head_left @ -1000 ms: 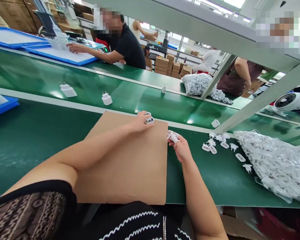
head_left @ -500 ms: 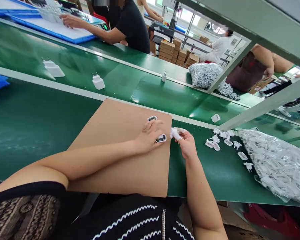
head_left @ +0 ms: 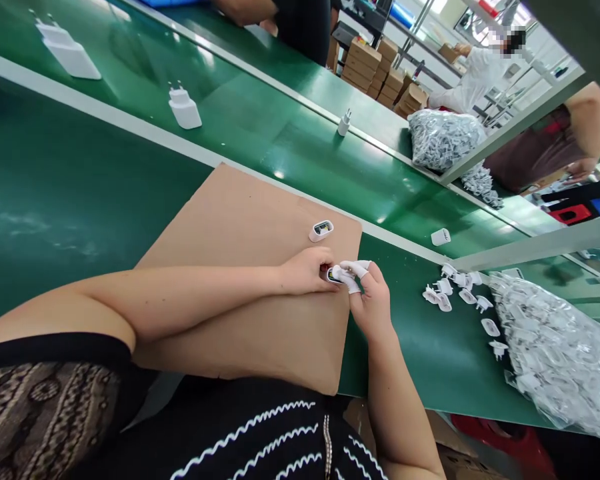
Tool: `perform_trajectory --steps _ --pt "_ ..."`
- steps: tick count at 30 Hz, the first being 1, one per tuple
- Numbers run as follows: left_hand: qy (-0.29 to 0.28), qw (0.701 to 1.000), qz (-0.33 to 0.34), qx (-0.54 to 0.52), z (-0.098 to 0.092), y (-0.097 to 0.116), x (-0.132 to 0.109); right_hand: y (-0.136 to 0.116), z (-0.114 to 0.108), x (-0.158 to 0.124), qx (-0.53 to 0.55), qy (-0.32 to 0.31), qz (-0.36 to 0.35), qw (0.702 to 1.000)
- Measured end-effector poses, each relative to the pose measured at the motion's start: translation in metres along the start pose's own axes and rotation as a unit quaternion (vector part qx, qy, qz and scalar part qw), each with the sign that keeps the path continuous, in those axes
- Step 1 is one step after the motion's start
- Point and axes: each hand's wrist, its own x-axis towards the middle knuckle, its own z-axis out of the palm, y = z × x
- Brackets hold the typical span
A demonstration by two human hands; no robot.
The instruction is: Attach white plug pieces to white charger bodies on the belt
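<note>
My left hand (head_left: 310, 270) is closed around a white charger housing (head_left: 331, 275), whose open end faces right. Against that end my right hand (head_left: 373, 297), with white finger covers on its thumb and a finger, pinches a white plug cap; the fingers hide most of it. Whether the cap sits inside the housing or only touches it, I cannot tell. A second open charger housing (head_left: 322, 231), with parts visible inside, stands on the brown cardboard sheet (head_left: 250, 220) just beyond my left hand.
Loose white plug caps (head_left: 444, 287) lie right of the cardboard, beside a clear bag of caps (head_left: 560, 347). Finished-looking chargers (head_left: 185, 109) stand on the green belt (head_left: 260, 133) beyond a pale rail. A metal post (head_left: 520, 127) rises at the right. Co-workers sit across the belt.
My left hand has taken hold of the nearer housing and lifted away from the other one. My right hand has brought the plug cap left to the housing's open end. The view has shifted.
</note>
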Motion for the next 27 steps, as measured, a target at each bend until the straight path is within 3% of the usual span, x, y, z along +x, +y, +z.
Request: perform_trajectory --steps 10,19,27 --pt "-0.003 1.000 -0.019 -0.009 -0.001 0.004 0.002 -0.004 0.003 -0.002 -0.179 0.004 -0.065 0.982" --pt "-0.006 1.000 -0.016 -0.001 -0.003 0.005 0.001 -0.005 0.003 0.005 -0.161 -0.024 -0.077 0.984" --pt "-0.013 0.999 -0.029 0.002 -0.004 0.003 0.002 -0.005 0.005 0.009 -0.137 -0.019 -0.006 0.990"
